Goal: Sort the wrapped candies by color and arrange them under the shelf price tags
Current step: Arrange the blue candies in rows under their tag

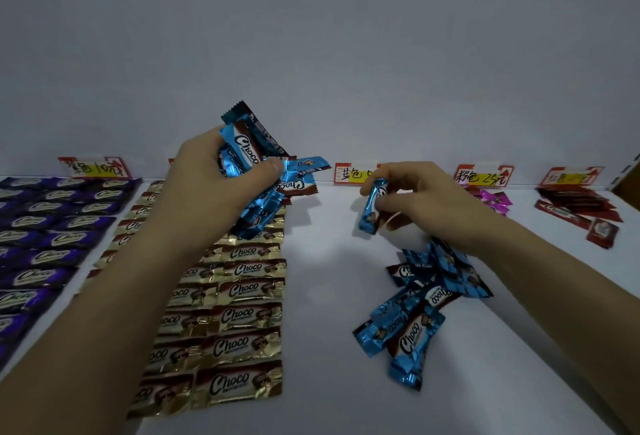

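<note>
My left hand [211,175] is raised above the shelf and grips a bunch of blue wrapped candies [258,164]. My right hand [422,199] pinches a single blue candy [370,208] on end just below the blue price tag [351,173]. A loose heap of blue candies [419,299] lies on the white shelf [325,261] under my right wrist. Gold candies [228,296] lie in neat rows below my left hand, and purple candies [52,234] fill rows at the far left.
Price tags line the back wall: one over the purple rows [95,167], a pink-candy tag [483,175], a red-candy tag [569,176]. A few pink candies [493,200] and several red candies [581,209] lie beneath theirs. A cardboard box corner [628,189] shows far right.
</note>
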`<action>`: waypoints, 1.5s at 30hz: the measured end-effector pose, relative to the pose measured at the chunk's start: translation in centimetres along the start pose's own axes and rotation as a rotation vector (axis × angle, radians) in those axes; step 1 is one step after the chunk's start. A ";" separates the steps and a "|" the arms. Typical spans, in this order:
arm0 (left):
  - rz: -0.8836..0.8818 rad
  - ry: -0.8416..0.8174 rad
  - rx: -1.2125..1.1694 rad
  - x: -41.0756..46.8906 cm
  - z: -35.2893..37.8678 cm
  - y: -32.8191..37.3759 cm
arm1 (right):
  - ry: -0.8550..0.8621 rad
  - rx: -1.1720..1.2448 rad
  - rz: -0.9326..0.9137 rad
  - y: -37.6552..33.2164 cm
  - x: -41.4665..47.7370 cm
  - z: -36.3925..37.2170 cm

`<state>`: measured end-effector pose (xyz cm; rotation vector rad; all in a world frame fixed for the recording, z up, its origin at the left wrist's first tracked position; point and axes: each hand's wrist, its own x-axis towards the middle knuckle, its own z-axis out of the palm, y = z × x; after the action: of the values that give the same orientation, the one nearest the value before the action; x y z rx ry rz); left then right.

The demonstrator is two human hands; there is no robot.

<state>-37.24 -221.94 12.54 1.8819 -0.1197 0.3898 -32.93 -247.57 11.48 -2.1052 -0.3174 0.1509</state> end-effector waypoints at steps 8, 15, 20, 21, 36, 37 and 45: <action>-0.026 -0.010 -0.027 0.2 0.0 -0.3 | -0.075 -0.641 -0.319 0.6 4.5 2.2; -0.018 0.052 -0.025 0.5 -0.4 -0.6 | -0.051 -0.781 -0.368 2.2 2.4 4.0; -0.034 0.058 -0.028 0.7 -0.7 -0.7 | -0.094 -0.899 -0.299 2.2 3.2 5.4; -0.038 0.057 -0.029 0.7 -0.7 -0.7 | -0.088 -0.917 -0.309 2.1 3.5 5.4; -0.023 -0.071 -0.048 -0.1 0.1 -0.1 | -0.067 0.410 -0.027 -4.7 0.5 3.3; -0.023 -0.093 -0.044 -0.3 0.4 0.1 | -0.083 0.353 -0.077 -4.9 -0.1 3.3; -0.084 -0.045 -0.046 -0.1 0.2 0.0 | 0.180 0.139 -0.110 -1.2 0.7 -0.3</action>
<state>-37.29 -222.13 12.49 1.8439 -0.0789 0.2854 -32.37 -247.04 12.70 -1.9428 -0.3051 -0.0797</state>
